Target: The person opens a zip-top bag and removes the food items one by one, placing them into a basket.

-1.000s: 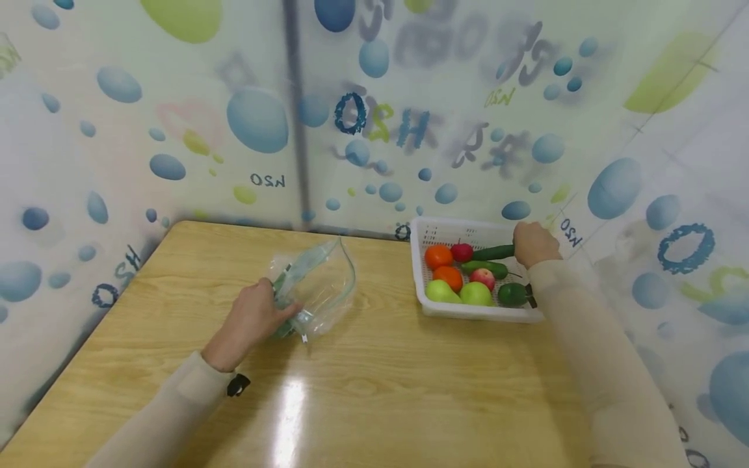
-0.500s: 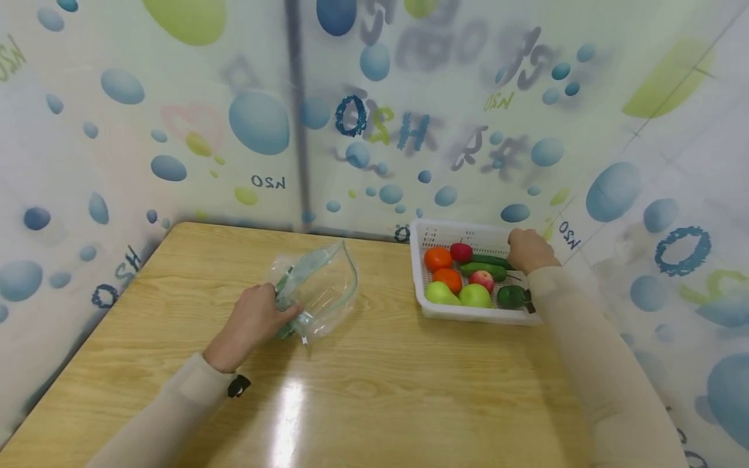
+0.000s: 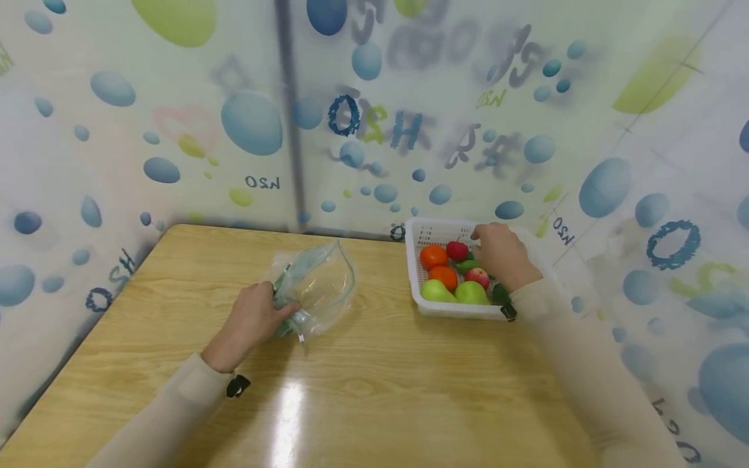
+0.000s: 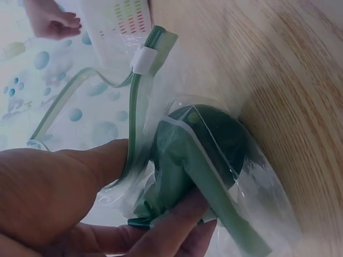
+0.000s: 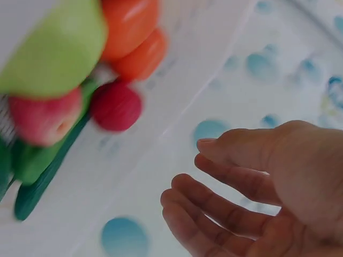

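Observation:
My left hand (image 3: 248, 322) pinches a clear zip bag (image 3: 328, 292) by its green-edged mouth, thumb on one side and fingers on the other. In the left wrist view, a white slider (image 4: 143, 60) sits on the zip, and a rounded dark green thing (image 4: 225, 142) shows through the plastic. My right hand (image 3: 503, 255) hovers over the white basket (image 3: 462, 313), its fingers loosely bent with nothing between them. Below it in the right wrist view lie a dark green cucumber (image 5: 32, 198), a small red round vegetable (image 5: 117, 105) and a pink-red apple (image 5: 45, 118).
The basket also holds two orange-red fruits, the nearer one (image 3: 443, 278) beside light green fruits (image 3: 472, 293). A dark green vegetable (image 3: 501, 294) is partly behind the right wrist. The wooden table (image 3: 374, 377) meets a patterned wall (image 3: 374, 175) at the back.
My right hand has let go of the cucumber, which dropped flat among the other pieces in the basket, and has moved left with its fingers loosened. The left hand keeps its hold on the bag.

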`<state>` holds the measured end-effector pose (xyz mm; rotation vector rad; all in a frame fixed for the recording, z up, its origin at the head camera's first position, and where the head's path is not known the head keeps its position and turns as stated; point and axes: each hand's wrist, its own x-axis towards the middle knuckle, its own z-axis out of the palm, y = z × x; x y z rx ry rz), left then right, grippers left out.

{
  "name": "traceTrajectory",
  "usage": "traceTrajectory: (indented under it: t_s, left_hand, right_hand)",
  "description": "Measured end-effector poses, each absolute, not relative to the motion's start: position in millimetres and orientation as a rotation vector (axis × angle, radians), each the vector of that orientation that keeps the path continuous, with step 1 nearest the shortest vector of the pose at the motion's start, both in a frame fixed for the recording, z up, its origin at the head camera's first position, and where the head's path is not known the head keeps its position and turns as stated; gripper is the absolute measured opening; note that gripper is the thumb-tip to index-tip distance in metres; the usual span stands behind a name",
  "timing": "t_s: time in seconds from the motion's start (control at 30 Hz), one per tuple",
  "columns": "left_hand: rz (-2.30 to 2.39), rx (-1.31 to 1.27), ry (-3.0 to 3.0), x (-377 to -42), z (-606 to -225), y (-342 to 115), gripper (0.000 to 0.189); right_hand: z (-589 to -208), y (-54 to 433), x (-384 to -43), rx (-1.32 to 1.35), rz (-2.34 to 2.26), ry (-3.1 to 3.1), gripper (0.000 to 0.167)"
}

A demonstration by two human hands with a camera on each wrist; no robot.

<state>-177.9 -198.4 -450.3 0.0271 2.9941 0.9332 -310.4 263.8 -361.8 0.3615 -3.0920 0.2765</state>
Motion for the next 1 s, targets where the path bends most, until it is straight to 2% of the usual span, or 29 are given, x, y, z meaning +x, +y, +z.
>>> traceTrajectory:
  t_s: [0.27, 0.6, 0.8, 1.0]
  left_hand:
    - [0.942, 0.052, 2.983, -178, -449, -197, 0.044]
    - [0.919, 0.044, 2.967, -181, -448, -190, 0.04]
    - [0.926, 0.062, 2.957, -183, -447, -187, 0.039]
    - [0.905, 0.078, 2.952, -185, -448, -185, 0.035]
  right_hand:
    - [-362, 205, -266, 0.61, 0.316, -2.844, 0.012]
    - [-383, 126, -207, 1.155, 0.526, -2.449, 0.005]
    - [-404, 83, -195, 1.434, 0.439, -2.416, 0.014]
    - [-427, 56, -205, 1.42, 0.251, -2.595, 0.033]
